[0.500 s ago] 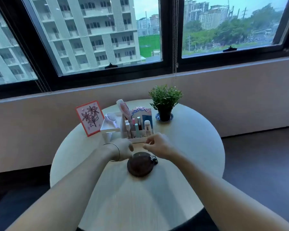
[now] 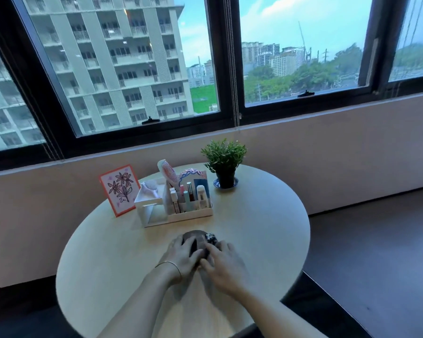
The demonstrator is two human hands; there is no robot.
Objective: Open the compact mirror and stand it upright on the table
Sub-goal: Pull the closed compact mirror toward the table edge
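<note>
The compact mirror [image 2: 197, 236] is a round dark brown case with a shiny metal clasp at its right side. It lies flat and closed on the round pale wooden table [image 2: 266, 240]. My left hand [image 2: 181, 256] rests on its left half, fingers curled over the lid. My right hand [image 2: 224, 263] touches its right near edge, with fingertips close to the clasp. Most of the case's near part is hidden under both hands.
Behind the mirror stands a white organiser [image 2: 174, 206] with cosmetics and a comb. A flower card [image 2: 119, 190] leans at the back left. A small potted plant [image 2: 225, 164] sits on a saucer at the back right. Window and wall lie beyond the table.
Both hands have come down from just behind the mirror onto it. The camera view has tilted up, so the table sits lower in view.
</note>
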